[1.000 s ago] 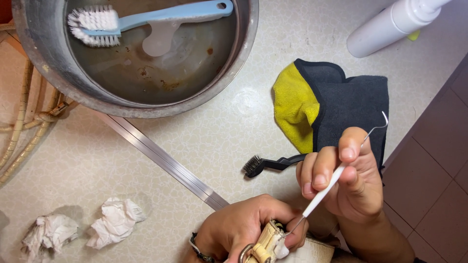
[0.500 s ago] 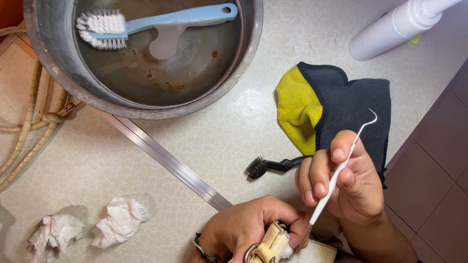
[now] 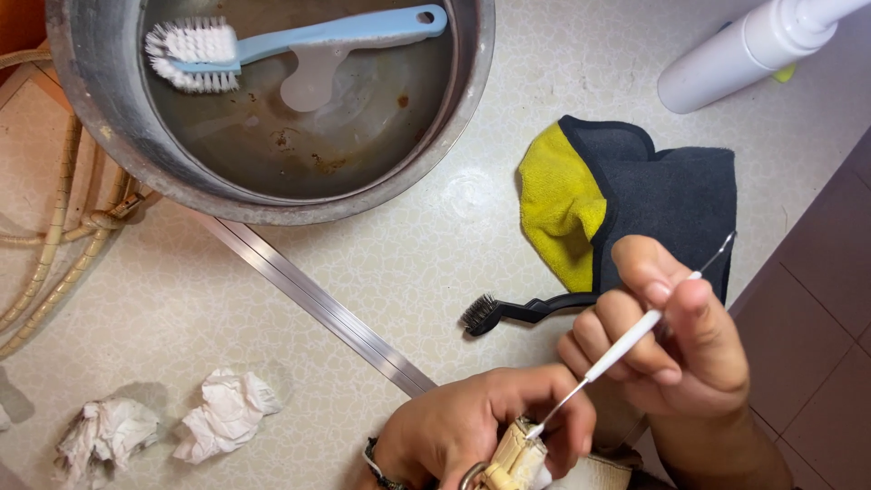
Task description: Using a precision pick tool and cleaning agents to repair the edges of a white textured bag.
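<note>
My right hand [image 3: 667,340] pinches a thin white pick tool [image 3: 626,340] with a metal hook at each end. Its lower tip touches a small beige ribbed part [image 3: 514,458] at the bottom edge of the view. My left hand [image 3: 467,431] is closed around that part, holding it with a metal ring beside it. A small black brush [image 3: 517,311] lies on the counter just above my hands.
A metal bowl [image 3: 118,154] of murky water holds a light-blue scrub brush [image 3: 299,41]. A yellow and dark cloth [image 3: 626,200] lies right of it, a white bottle [image 3: 753,50] beyond. A metal strip [image 3: 318,308], crumpled tissues [image 3: 227,413] and hoses [image 3: 54,245] lie on the left.
My right hand has tilted the pick and brought its lower tip down onto the beige part. My left hand has turned the part slightly.
</note>
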